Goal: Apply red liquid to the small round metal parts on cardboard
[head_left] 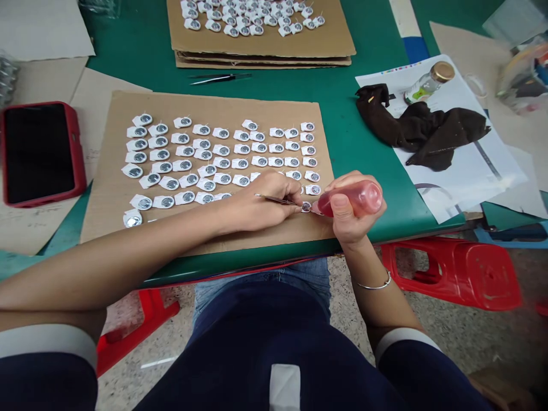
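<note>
My right hand [353, 220] is wrapped around a pink squeeze bottle [349, 198], tilted so its nozzle points left and down at a small round silver piece [306, 206] on a white tag. At the left of that same piece, my left hand [274, 200] pinches thin tweezers [278, 200], their tip hidden by the fingers. Both hands rest over the right front part of a cardboard sheet [257, 237]. Rows of similar silver pieces on white tags [185, 150] cover the sheet, and my left forearm hides some of them.
Behind lies a second pair of tweezers [220, 79], then stacked cardboard [265, 48] bearing more pieces. A phone in a red case [40, 154] is at left. Brown cloth [422, 128] and a glass jar [429, 83] sit on paper at right. Red stools [483, 274] stand below the green table [394, 200].
</note>
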`<state>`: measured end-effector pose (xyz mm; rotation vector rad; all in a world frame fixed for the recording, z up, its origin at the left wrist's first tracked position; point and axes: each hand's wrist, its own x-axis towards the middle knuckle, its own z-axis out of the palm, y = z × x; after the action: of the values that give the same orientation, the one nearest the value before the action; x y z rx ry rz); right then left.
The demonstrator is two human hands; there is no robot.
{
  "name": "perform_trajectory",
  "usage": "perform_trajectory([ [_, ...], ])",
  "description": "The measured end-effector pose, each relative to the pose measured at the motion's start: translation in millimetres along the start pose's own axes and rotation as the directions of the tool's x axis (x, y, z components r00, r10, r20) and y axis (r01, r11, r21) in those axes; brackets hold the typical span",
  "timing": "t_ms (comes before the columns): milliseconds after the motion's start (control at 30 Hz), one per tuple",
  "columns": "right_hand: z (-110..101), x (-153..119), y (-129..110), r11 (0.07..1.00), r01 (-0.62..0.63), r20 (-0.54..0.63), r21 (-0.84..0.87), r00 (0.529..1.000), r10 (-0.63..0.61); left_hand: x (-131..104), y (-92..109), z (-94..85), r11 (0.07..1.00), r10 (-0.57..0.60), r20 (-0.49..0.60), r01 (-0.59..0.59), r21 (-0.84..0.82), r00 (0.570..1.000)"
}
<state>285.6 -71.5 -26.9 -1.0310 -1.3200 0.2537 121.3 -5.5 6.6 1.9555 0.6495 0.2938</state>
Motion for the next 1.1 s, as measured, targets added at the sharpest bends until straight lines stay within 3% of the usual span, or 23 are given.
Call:
perform_trajectory([
  [100, -4, 11, -1, 0.988, -0.063, -0.125, 0.14, 0.989, 0.08, 0, 0, 0.7, 1.0, -0.001, -0.014, 0.002, 0.012, 1.0],
  [200, -15, 41, 0, 0.923, -0.195, -0.255, 0.333, 0.923, 0.287, -1, 2, 0.2, 0.999, -0.019, -0.05, 0.017, -0.028, 0.999],
  [267, -21, 66, 3, 0.851, -0.315, -0.199, 0.42, 0.883, 0.425, -1, 4, -1.5, 0.995, -0.063, -0.113, 0.053, -0.084, 0.992],
  [333, -19, 87, 6, 0.812, -0.335, -0.18, 0.478, 0.867, 0.464, -2, 6, -3.9, 0.992, -0.095, -0.208, 0.074, -0.105, 0.973],
  [400, -9, 98, 9, 0.824, -0.317, -0.16, 0.47, 0.887, 0.433, -4, 5, -5.7, 0.999, -0.052, -0.292, 0.049, -0.019, 0.955],
  [467, 6, 97, 11, 0.867, -0.285, -0.125, 0.41, 0.924, 0.363, -5, 2, -6.2, 0.988, 0.07, -0.319, -0.02, 0.156, 0.945],
  [567, 23, 84, 12, 0.923, -0.224, -0.079, 0.312, 0.962, 0.261, -7, -5, -4.6, 0.905, 0.267, -0.241, -0.156, 0.397, 0.933],
  [633, 26, 74, 13, 0.938, -0.219, -0.046, 0.269, 0.97, 0.239, -8, -9, -3.3, 0.855, 0.328, -0.178, -0.211, 0.474, 0.928],
  [1100, 19, 62, 10, 0.976, -0.217, 0.089, -0.03, 0.972, 0.219, -8, -5, -1.8, 0.803, 0.297, -0.088, -0.199, 0.561, 0.951],
])
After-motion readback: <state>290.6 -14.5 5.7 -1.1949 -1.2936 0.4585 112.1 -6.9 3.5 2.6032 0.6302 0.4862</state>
